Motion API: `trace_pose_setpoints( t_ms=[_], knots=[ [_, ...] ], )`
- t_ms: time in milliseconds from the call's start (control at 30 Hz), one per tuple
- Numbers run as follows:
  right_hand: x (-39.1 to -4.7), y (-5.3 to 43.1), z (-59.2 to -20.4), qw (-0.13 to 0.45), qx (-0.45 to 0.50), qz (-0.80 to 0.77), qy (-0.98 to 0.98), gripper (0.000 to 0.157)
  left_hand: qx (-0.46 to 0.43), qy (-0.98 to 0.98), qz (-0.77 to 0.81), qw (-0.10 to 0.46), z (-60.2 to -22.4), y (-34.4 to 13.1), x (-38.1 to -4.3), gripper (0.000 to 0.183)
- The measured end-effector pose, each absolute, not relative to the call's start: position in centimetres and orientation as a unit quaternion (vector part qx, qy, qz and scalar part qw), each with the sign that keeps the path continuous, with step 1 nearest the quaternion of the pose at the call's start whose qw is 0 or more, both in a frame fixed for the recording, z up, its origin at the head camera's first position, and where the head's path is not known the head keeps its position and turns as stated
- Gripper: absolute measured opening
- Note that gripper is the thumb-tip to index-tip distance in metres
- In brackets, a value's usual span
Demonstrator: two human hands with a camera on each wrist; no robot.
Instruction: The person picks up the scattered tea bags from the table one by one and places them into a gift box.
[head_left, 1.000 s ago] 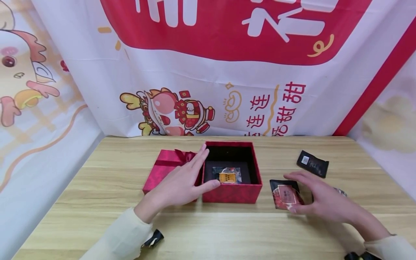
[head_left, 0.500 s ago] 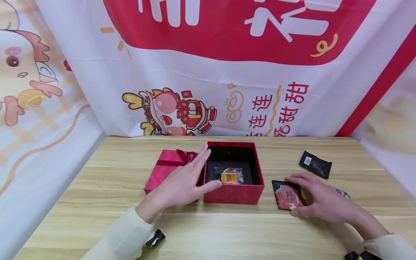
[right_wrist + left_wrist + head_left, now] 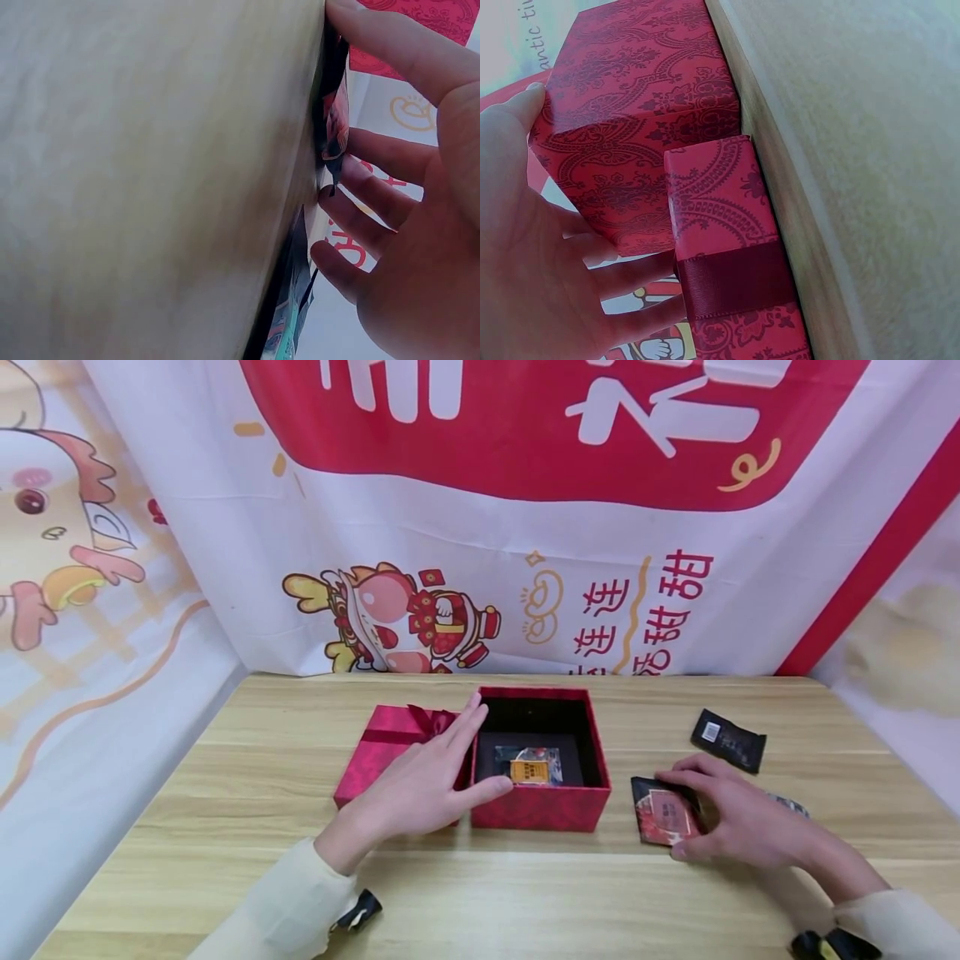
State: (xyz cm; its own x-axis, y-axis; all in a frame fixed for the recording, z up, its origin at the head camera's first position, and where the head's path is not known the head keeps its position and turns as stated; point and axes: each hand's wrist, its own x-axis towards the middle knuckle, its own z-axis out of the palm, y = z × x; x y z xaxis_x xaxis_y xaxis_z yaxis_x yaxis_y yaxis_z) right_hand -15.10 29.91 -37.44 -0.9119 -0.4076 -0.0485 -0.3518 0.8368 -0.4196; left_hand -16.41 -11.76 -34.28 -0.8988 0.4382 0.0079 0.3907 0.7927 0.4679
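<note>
A red patterned gift box stands uncovered on the table, with an orange-labelled sachet lying inside. My left hand rests against the box's left side, fingers straight along that side and thumb at the near corner. Tucked beside the box, partly under this hand, is its lid with a dark red ribbon bow. On the right, my right hand pinches a black-and-red sachet, thumb at its near edge and index finger at its far edge. The sachet lies low at the tabletop.
A black sachet with a barcode lies back right. Another sachet is mostly hidden behind the right hand; its green print shows in the right wrist view. A printed cloth hangs behind the wooden table.
My right thumb and fingers have closed in on the black-and-red sachet, which has slid very slightly to the right. My left hand keeps its place at the box.
</note>
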Motion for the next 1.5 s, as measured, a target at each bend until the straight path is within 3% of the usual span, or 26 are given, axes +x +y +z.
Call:
trace_pose_setpoints(
  t_ms=[233,733,1500],
  knots=[
    [-15.1,30.0,-37.4,0.024,-0.219,-0.2,0.955,0.087,0.218,0.946,0.233,0.051,-34.2,-11.7,-16.4,0.106],
    [-15.6,29.5,-34.1,-0.006,-0.206,-0.235,0.95,0.082,0.217,0.946,0.233,0.052,-34.2,-11.7,-16.4,0.104],
    [-17.4,25.3,-29.4,-0.021,-0.228,-0.255,0.939,0.083,0.219,0.946,0.232,0.053,-34.3,-11.7,-16.3,0.106]
  ],
)
